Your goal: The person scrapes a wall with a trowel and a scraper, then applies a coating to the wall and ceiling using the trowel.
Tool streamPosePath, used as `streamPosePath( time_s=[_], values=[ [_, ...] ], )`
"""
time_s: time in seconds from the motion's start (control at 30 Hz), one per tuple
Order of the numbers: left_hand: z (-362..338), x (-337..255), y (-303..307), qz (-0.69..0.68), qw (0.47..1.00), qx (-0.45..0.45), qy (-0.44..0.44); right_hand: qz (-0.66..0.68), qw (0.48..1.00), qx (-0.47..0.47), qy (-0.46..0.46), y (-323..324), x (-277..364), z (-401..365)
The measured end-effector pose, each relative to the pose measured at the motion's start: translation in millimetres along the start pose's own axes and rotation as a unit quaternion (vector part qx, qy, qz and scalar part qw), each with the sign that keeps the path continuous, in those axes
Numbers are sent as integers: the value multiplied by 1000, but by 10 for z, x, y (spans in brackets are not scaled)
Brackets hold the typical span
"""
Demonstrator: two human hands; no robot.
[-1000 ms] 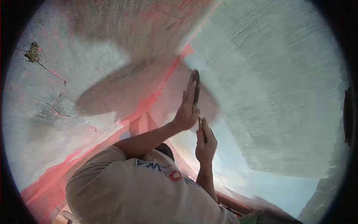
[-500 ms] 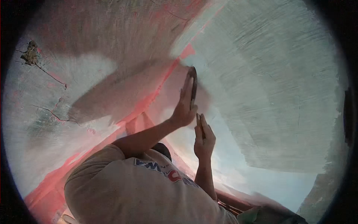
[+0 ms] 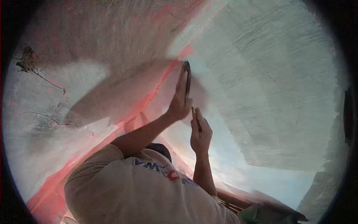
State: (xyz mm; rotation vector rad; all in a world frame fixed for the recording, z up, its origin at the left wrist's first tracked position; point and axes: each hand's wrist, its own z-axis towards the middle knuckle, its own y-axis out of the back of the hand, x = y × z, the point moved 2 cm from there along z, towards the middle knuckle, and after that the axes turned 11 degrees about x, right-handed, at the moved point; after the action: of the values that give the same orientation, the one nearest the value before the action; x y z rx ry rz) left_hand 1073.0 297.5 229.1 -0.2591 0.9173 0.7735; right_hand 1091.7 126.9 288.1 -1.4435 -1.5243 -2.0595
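Observation:
My left hand (image 3: pixel 181 104) is raised to the surface, its fingers stretched along a flat tool with a dark, rounded edge (image 3: pixel 188 80). The tool's exact kind cannot be made out. It lies near a pink stripe (image 3: pixel 164 80) between two grey surfaces. Just below and to the right is my right hand (image 3: pixel 201 136), fingers pointing up and thumb apart, with nothing plainly held. Its fingertips come close to the heel of the left hand. The smoothed grey plaster (image 3: pixel 272 93) spreads to the right of both hands.
A light shirt (image 3: pixel 130 186) with printed lettering fills the lower middle. On the left surface are cracks and a rough brown hole (image 3: pixel 27 59). A broad shadow (image 3: pixel 115 89) falls beside the left hand. Dark and green cloth-like material (image 3: pixel 268 213) lies at lower right.
Both hands have shifted slightly up and left in view, the left still with the flat tool. The wall marks have moved a little left and down.

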Motion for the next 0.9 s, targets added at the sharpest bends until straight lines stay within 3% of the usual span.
streamPosePath(
  time_s=[0.1,0.2,0.27,0.37,0.4,0.57,0.63,0.77,0.9],
  values=[
    [-99,-230,-140,-35,999,8,39,2,1000,-9,-15,69,-27,-212],
    [-1,-135,7,-18,999,2,-34,15,1000,-6,-3,-36,-84,-80],
    [96,36,174,5,1000,9,-27,-11,1000,-6,22,-120,30,144],
    [204,26,293,29,998,12,-49,26,998,34,-44,-156,112,303],
    [226,-12,323,36,998,15,-50,59,997,-14,38,-214,46,279],
    [-46,-73,-28,-30,999,15,-4,6,1000,-1,2,-2,-26,-65],
    [-89,-163,-85,-10,998,38,52,21,1000,-6,-14,22,-80,-139],
    [15,42,52,25,999,34,31,-11,999,-6,42,-40,-18,148],
    [132,200,231,48,998,21,30,4,1000,1,10,-127,143,337]
  ],
)
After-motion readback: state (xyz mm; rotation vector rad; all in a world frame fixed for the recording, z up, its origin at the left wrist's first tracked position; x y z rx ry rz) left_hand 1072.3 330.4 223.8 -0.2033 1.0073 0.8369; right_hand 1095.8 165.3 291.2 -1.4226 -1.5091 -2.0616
